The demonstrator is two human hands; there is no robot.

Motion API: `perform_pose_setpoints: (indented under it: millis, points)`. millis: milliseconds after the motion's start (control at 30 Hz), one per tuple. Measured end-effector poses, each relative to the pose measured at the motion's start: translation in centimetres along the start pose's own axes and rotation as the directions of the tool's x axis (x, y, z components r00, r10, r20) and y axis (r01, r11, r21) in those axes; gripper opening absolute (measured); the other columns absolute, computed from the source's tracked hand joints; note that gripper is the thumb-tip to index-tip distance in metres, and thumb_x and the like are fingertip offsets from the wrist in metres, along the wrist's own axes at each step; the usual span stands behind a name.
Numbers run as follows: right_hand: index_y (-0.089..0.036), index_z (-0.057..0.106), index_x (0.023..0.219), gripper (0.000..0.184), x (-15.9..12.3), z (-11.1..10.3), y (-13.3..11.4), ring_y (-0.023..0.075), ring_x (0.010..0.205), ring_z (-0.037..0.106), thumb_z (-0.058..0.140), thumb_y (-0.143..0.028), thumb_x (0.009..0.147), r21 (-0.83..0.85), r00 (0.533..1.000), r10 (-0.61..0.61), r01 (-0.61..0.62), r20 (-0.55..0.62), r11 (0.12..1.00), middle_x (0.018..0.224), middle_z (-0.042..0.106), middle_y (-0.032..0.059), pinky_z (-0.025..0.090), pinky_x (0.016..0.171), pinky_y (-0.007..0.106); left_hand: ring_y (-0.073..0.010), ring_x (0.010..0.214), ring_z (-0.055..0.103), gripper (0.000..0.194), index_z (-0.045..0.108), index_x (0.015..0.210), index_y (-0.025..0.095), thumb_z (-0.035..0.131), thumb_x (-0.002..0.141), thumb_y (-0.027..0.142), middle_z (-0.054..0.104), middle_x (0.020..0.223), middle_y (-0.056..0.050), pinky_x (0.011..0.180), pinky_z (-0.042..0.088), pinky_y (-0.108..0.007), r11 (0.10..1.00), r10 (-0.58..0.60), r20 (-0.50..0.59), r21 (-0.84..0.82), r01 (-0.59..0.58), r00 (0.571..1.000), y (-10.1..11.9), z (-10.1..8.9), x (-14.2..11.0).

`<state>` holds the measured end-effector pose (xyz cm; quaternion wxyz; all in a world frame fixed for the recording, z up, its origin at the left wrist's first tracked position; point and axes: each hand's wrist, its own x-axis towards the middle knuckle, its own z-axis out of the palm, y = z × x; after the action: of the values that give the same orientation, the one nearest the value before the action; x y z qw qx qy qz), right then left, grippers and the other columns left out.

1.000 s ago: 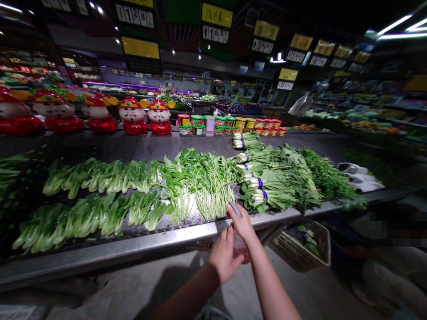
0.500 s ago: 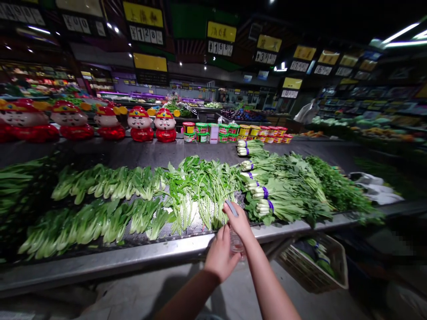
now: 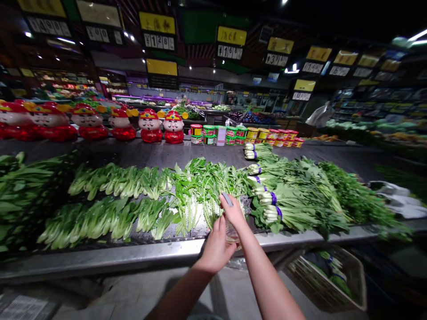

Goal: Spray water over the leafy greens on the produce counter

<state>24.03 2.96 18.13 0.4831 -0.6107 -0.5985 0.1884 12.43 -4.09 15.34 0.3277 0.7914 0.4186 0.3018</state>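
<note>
Over the front edge of the vegetable display, my right hand [image 3: 234, 214] is closed round the top of a clear bottle [image 3: 232, 231], with a grey top piece [image 3: 227, 199] showing above the fingers. My left hand [image 3: 216, 249] curls round the bottle lower down, its thumb beneath. Much of the bottle is hidden by both hands, so its exact kind is unclear. Just beyond them lie loose leafy greens with long stems [image 3: 203, 186] on a perforated metal tray [image 3: 197, 217]. Bundled greens with purple ties [image 3: 273, 213] lie to the right.
Rows of bok choy [image 3: 93, 222] lie at left beside a black mesh divider [image 3: 55, 191]. A metal rail [image 3: 133, 254] runs along the front. Red figurines [image 3: 173, 128] and stacked tubs [image 3: 209, 134] line the back. A crate of vegetables [image 3: 358, 275] stands low at right.
The view has turned left, so the display appears further right. Both hands have shifted left and slightly forward over the display, still holding the bottle.
</note>
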Motion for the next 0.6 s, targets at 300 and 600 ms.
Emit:
perform_pose_setpoints:
  millis: [300, 600]
  points:
    - [-0.02, 0.063, 0.084, 0.038, 0.5, 1.0, -0.9, 0.0192, 0.071, 0.057, 0.041, -0.051, 0.085, 0.022, 0.999, -0.019, 0.018, 0.05, 1.0, 0.078, 0.065, 0.0061, 0.044, 0.066, 0.032, -0.0264, 0.136, 0.025, 0.082, 0.013, 0.142, 0.012, 0.054, 0.073, 0.024, 0.022, 0.149, -0.015, 0.112, 0.024, -0.039, 0.999, -0.031, -0.042, 0.031, 0.032, 0.999, -0.5, -0.4, -0.1]
    - [-0.021, 0.062, 0.076, 0.038, 1.1, 3.1, -1.2, 0.021, 0.071, 0.058, 0.041, -0.051, 0.086, 0.061, 0.994, -0.022, 0.016, 0.111, 0.998, 0.075, 0.064, 0.0061, 0.045, 0.066, 0.034, -0.0277, 0.137, 0.023, 0.091, 0.004, 0.143, 0.012, 0.057, 0.07, 0.026, 0.013, 0.151, -0.017, 0.112, 0.024, -0.04, 0.996, -0.084, -0.084, 0.026, 0.086, 0.993, -1.5, -1.0, -0.5]
